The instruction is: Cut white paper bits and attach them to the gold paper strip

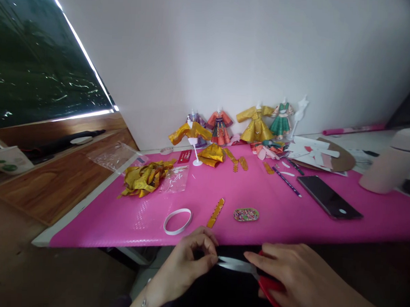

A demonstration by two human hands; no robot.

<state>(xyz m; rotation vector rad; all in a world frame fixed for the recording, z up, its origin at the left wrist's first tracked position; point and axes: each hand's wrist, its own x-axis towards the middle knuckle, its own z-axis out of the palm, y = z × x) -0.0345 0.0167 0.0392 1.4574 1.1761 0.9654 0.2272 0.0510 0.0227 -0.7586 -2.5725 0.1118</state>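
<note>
though low — scissors [237, 265] between hands [192, 258] [293, 270]

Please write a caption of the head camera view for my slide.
Right hand holding red-handled scissors, blade tips by the left hand, at a pink-covered table with small dressed mannequins.

- White-edged table covered in glossy pink sheeting [111, 233], spanning the middle field.
- Smooth, pale grey wall [197, 47], upright behind the table.
- Dark green, shiny sheet [34, 57], upper left, flecked with reflections; bright white strips of light [90, 115] border its right and lower edges.
- Brown wood-grained surface [59, 182], left.
- Pale floor [155, 261], partly visible below.
</note>
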